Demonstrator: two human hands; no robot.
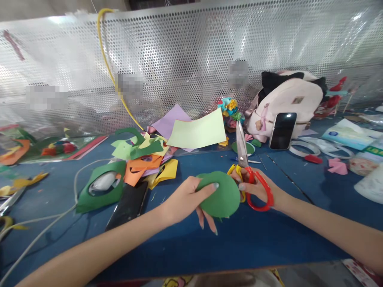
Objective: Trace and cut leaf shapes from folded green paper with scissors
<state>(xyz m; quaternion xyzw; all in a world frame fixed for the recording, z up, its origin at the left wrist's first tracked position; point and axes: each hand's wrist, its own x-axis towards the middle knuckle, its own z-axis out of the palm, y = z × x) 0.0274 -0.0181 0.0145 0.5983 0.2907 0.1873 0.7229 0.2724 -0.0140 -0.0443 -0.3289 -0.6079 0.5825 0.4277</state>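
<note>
Between the thumb and fingers of my left hand (191, 197) is a round green paper disc (224, 195), its edge showing more than one layer. My right hand (257, 187) grips a pair of scissors (242, 149) with one red and one yellow handle. The blades point up and away from me and look closed together. The yellow handle is beside the disc's right edge; I cannot tell if they touch. Left of my left hand lie cut paper scraps (143, 163) in orange, yellow and green, and a green sheet (89, 199) with a round hole.
Pale green paper (199, 133) leans at the back near paper flowers (230, 107). A white backpack (287, 103) stands behind a propped phone (283, 130). Tape rolls (304, 148) and a tissue pack (350, 133) lie right. A dark phone-like slab (128, 207) and white cable (44, 231) lie left.
</note>
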